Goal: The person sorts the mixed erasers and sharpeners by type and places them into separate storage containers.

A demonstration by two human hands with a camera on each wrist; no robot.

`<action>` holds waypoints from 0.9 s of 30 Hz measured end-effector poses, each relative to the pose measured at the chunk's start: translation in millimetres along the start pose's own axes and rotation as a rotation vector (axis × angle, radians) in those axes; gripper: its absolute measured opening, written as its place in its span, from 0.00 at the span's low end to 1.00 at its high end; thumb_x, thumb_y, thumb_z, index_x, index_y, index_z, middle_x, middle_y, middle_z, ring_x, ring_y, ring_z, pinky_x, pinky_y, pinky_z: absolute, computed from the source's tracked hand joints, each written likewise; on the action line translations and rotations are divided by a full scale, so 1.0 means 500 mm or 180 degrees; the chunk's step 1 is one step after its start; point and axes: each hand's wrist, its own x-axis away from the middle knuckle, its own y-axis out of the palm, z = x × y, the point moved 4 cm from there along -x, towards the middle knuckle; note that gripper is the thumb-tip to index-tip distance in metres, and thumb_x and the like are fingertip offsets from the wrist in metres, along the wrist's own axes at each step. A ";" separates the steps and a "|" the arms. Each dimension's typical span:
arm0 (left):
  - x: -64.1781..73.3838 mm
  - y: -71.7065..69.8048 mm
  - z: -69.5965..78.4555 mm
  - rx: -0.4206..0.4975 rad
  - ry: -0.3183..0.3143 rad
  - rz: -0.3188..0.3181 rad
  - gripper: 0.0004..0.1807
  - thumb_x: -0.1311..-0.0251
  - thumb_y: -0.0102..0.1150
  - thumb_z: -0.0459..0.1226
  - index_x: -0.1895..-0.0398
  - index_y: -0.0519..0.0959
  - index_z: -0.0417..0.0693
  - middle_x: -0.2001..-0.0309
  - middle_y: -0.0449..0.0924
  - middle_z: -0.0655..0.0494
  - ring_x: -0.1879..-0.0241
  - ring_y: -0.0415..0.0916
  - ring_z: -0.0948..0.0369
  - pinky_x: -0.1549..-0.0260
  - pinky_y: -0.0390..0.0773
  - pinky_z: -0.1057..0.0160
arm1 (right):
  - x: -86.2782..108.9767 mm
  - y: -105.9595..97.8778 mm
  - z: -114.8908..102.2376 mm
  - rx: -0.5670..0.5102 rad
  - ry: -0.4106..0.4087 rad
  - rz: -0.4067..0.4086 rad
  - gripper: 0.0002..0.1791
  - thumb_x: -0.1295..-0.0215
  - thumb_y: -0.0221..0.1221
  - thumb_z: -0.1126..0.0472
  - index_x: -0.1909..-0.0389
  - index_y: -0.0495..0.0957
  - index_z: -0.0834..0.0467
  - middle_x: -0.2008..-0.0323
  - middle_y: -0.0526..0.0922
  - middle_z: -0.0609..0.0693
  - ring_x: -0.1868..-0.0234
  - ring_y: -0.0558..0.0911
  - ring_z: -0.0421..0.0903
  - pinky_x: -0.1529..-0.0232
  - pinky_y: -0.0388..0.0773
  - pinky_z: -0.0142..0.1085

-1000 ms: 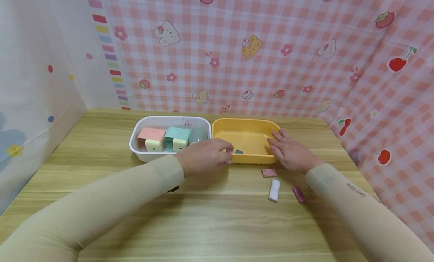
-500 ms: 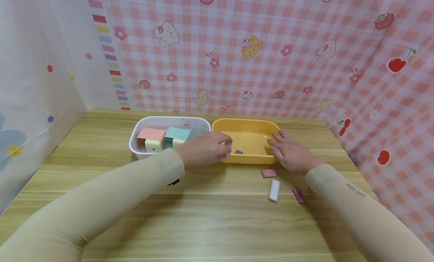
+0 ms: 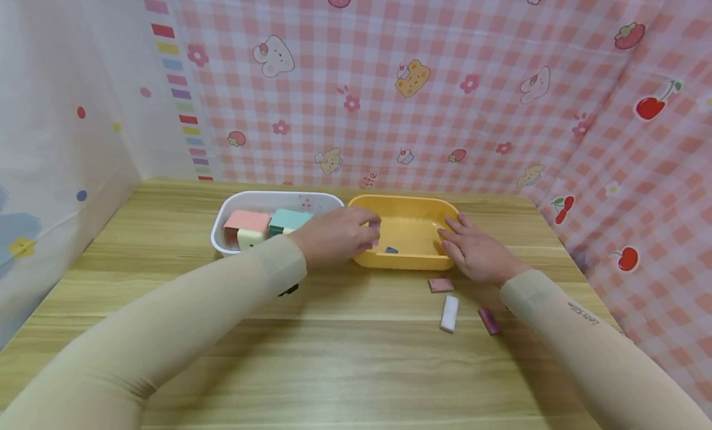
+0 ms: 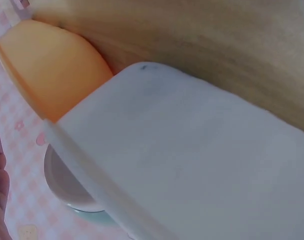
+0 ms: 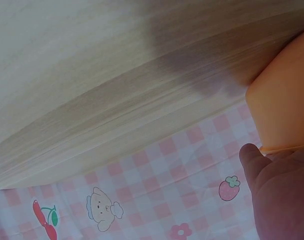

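Note:
My left hand [image 3: 336,235] pinches a small lilac-pink block [image 3: 375,226] over the left end of a yellow plastic tub [image 3: 411,262]. The fingers hide part of the block; its edge shows at the far left of the left wrist view. My right hand [image 3: 481,251] rests with spread, fairly straight fingers on the tub's right rim. A small dark blue-grey piece [image 3: 392,250] lies inside the tub near its front wall. In front of the tub lie a dusty-pink block [image 3: 441,285], a white block [image 3: 449,313] and a dark magenta block [image 3: 489,321].
A white tub [image 3: 222,248] stands against the yellow one on the left. It holds a pink-topped box [image 3: 248,220] and a teal-topped box [image 3: 290,219], partly behind my left forearm. A checked cloth [image 3: 367,109] hangs behind the wooden table [image 3: 356,368].
My left hand has risen slightly and moved away from me with the lilac-pink block, from the tub's front rim to over its inside. The right hand has stayed on the rim.

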 end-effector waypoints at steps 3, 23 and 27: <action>-0.005 -0.004 -0.004 -0.0054 0.0033 0.0035 0.12 0.26 0.64 0.40 0.47 0.86 0.44 0.41 0.85 0.48 0.43 0.84 0.53 0.41 0.84 0.58 | -0.001 0.001 0.001 -0.0005 0.0004 0.0003 0.31 0.13 0.38 0.48 0.21 0.65 0.63 0.17 0.53 0.66 0.16 0.45 0.70 0.18 0.48 0.62; -0.050 -0.008 -0.043 -0.0119 -0.0181 -0.0042 0.11 0.23 0.60 0.41 0.52 0.87 0.45 0.41 0.84 0.47 0.45 0.84 0.54 0.43 0.85 0.61 | 0.001 0.000 -0.002 -0.0068 -0.0015 0.0046 0.31 0.13 0.38 0.48 0.23 0.67 0.63 0.18 0.55 0.67 0.16 0.46 0.69 0.18 0.49 0.62; -0.064 -0.006 -0.047 -0.0070 -0.0262 -0.0103 0.12 0.22 0.59 0.42 0.51 0.88 0.45 0.41 0.84 0.47 0.44 0.83 0.55 0.41 0.84 0.62 | 0.001 0.001 -0.001 -0.0078 0.0000 0.0033 0.31 0.13 0.38 0.48 0.23 0.67 0.64 0.18 0.55 0.66 0.16 0.46 0.69 0.18 0.49 0.62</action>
